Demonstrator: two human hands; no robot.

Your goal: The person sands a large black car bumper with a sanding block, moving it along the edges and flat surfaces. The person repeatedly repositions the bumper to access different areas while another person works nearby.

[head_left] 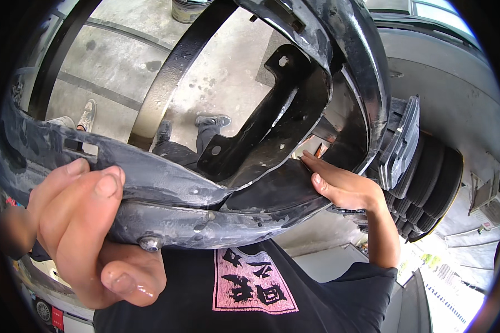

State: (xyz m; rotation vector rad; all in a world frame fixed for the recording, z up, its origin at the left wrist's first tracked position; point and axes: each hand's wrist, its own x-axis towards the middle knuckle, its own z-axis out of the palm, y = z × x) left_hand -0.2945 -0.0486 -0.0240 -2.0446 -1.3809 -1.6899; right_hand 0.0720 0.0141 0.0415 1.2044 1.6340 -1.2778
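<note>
A large black car bumper, scuffed with grey dusty patches, spans the view in front of my body. Its inner side and a bracket with holes show in the middle. My right hand lies along the bumper's curved inner part, fingers stretched out flat and thumb apart; its fingertips partly overlap a small opening. Close to the camera, my left hand is in front of the bumper's left part. Its fingers are slightly bent, the thumb is apart and looks wet. Nothing shows between them; whether the fingertips touch the bumper I cannot tell.
Black metal bars cross behind the bumper, above a stained concrete floor. A bucket stands at the far edge. On the right are a dark panel and stacked black rounded things. A shoe shows at left.
</note>
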